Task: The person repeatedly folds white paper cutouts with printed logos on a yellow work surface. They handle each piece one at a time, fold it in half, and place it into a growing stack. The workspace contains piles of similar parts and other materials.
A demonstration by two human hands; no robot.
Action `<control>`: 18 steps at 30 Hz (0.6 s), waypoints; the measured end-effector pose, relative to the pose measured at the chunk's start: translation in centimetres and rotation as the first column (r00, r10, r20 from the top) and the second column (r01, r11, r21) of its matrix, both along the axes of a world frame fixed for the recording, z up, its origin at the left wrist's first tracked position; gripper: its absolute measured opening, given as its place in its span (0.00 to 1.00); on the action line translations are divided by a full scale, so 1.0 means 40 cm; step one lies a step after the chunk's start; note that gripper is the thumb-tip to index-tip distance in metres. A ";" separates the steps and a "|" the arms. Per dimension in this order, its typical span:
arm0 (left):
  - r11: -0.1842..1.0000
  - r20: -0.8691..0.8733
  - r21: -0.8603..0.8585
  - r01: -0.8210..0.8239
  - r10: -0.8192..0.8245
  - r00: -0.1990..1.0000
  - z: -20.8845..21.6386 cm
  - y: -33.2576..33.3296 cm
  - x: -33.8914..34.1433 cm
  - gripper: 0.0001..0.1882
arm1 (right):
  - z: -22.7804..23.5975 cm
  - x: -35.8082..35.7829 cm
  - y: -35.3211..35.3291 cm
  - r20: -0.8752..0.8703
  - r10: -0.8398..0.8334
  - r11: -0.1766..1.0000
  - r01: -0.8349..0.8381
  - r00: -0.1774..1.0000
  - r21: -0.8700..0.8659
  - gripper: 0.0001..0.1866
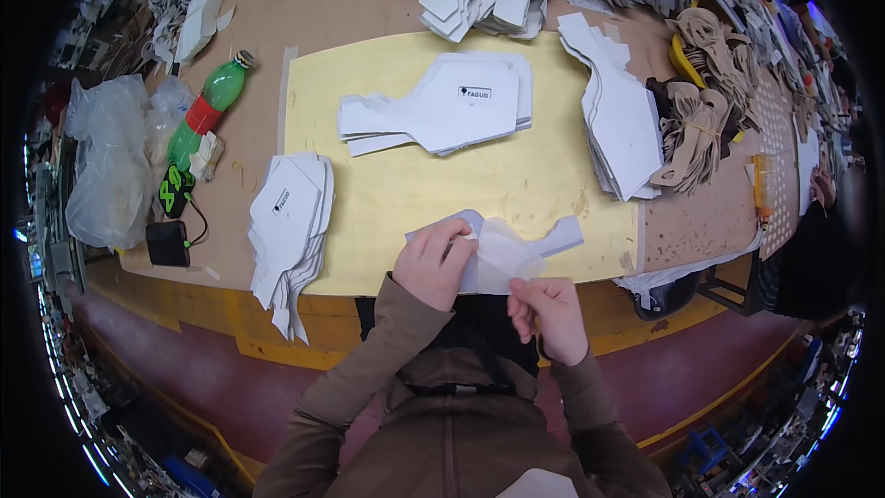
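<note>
At the near edge of the yellow sheet (376, 194) lies a grey-blue cut piece (559, 236) with a narrow arm reaching right. My left hand (431, 263) is closed over its left part, fingers bent down onto it. Over the middle of the piece is a thin, translucent white patch (502, 251). My right hand (550, 309) pinches the lower right corner of that patch between thumb and forefinger, the other fingers curled. Beyond my hands rests a stack of white cut pieces (475, 106). What lies under my left fingers is hidden.
More white stacks lie left (286, 221), overhanging the near edge, and right (613, 120). A green bottle (221, 90), plastic bag (106, 166) and black box with a cable (167, 243) sit left. Beige bundles (691, 134) lie right. A person (811, 258) is at far right.
</note>
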State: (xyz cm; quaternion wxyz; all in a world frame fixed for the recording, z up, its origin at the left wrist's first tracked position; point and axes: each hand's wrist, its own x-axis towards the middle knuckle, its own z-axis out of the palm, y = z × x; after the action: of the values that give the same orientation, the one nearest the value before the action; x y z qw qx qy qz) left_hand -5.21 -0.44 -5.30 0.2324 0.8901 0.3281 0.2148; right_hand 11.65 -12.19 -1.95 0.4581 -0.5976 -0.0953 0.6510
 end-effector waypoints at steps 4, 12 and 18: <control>1.000 -0.006 0.006 0.001 -0.001 1.000 0.000 0.000 -0.002 0.17 | 0.013 0.047 0.011 -0.008 0.010 0.999 -0.009 1.000 0.048 0.21; 0.998 -0.032 -0.046 0.036 -0.038 0.999 0.003 -0.001 -0.007 0.19 | 0.022 0.090 -0.002 -0.196 -0.089 0.994 0.099 0.977 0.042 0.21; 0.997 -0.026 -0.064 0.050 -0.052 0.998 0.000 0.001 -0.008 0.19 | 0.026 0.075 0.001 -0.168 -0.103 0.977 0.131 0.980 0.166 0.21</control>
State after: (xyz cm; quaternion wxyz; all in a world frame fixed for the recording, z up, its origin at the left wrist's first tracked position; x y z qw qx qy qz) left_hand -5.54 -0.42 -5.31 0.2615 0.8932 0.3151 0.1857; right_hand 14.66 -12.15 -0.90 0.5528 -0.5060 -0.0803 0.6572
